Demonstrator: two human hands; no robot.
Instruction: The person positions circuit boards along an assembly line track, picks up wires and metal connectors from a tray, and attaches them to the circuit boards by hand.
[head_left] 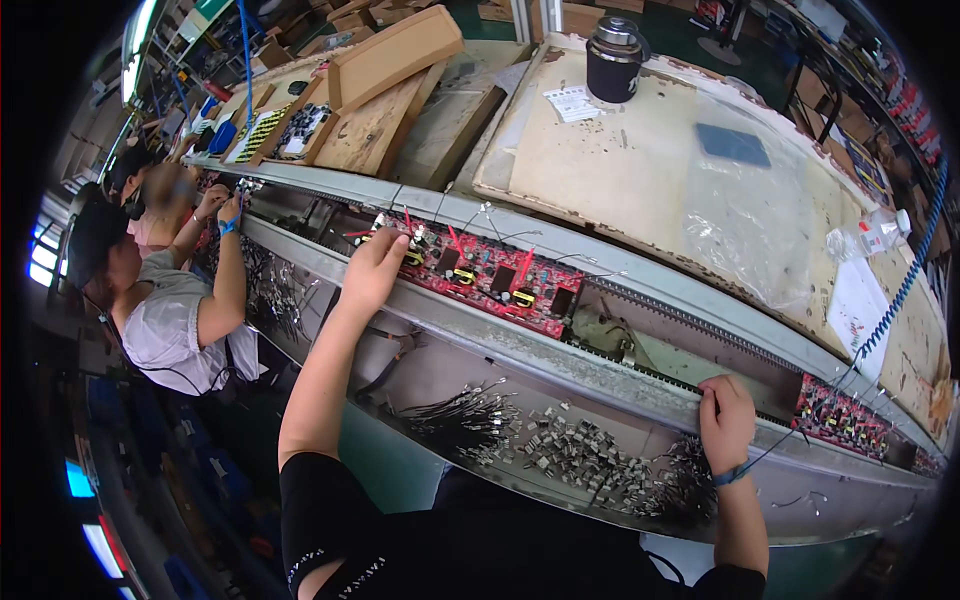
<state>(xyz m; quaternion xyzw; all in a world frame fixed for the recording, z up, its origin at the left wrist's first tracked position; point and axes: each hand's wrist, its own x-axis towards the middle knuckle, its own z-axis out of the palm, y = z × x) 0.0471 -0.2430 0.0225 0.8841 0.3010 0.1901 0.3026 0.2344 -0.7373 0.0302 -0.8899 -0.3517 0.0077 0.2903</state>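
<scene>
A red circuit board point(480, 276) packed with parts, yellow-and-black coils and thin upright leads lies in the conveyor track. My left hand point(377, 265) is at the board's left end, its fingers pressed together among the parts there. What they grip, if anything, is hidden by the hand. Farther right, my right hand point(727, 420), wearing a blue wrist strap point(732, 474), rests at the near rail point(640, 378) of the conveyor with its fingers curled. Whether something small is inside them I cannot make out. Another red circuit board point(842, 418) sits in the track beyond the right hand.
A metal trough point(385, 360) below the rail holds black-wired parts point(465, 420) and small metal-ended pieces point(580, 450). Across the conveyor, a worn bench point(640, 150) carries a dark flask point(615, 62) and a clear bottle point(872, 232). A coiled blue cord point(912, 275) hangs right. Co-workers point(165, 300) sit left.
</scene>
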